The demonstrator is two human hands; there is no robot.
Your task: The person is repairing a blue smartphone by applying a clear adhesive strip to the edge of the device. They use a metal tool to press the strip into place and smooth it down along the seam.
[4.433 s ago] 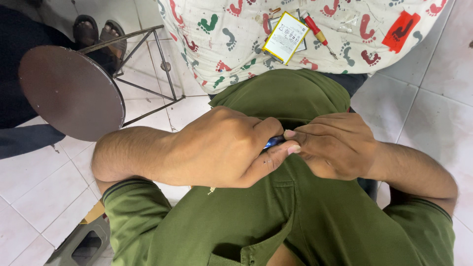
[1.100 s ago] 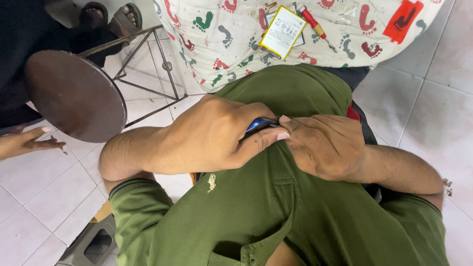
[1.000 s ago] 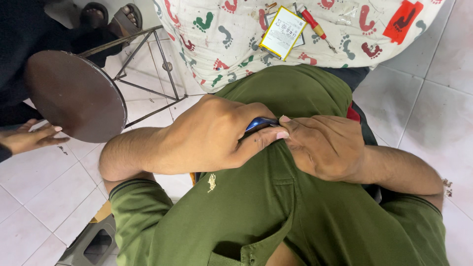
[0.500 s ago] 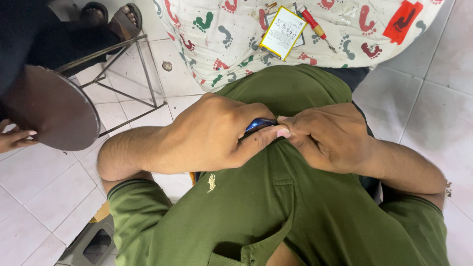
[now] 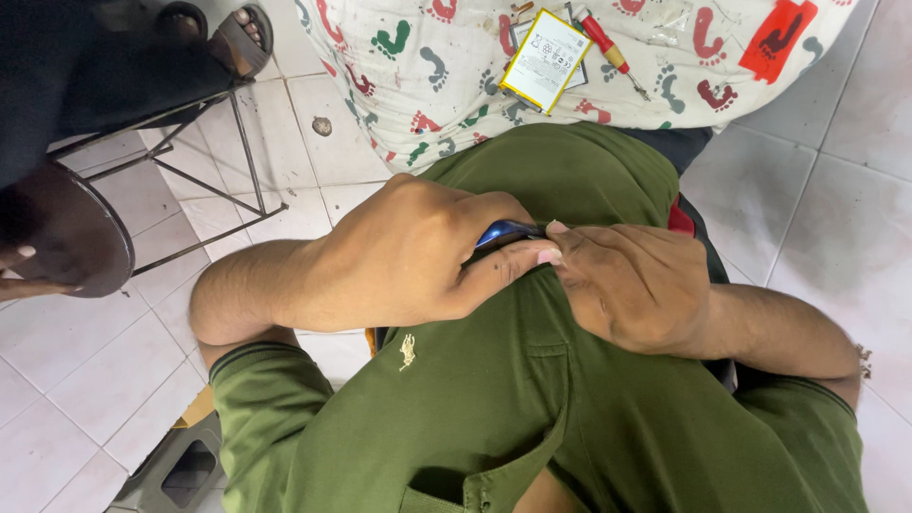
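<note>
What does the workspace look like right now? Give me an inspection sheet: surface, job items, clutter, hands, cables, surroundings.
Surface: cloth with footprint pattern spread over the work area, above the person's lap.
Job's things: small blue object, mostly hidden between both hands, held against the green shirt.
Clutter: flat yellow-edged battery pack and red-handled screwdriver lying on the cloth.
Grippers: left hand curled around the blue object; right hand pressing at its edge with its fingertips.
Cables: nothing seen.
Surroundings: white tiled floor; round dark stool with metal frame on the left; another person's sandalled foot and fingers near the stool.
</note>
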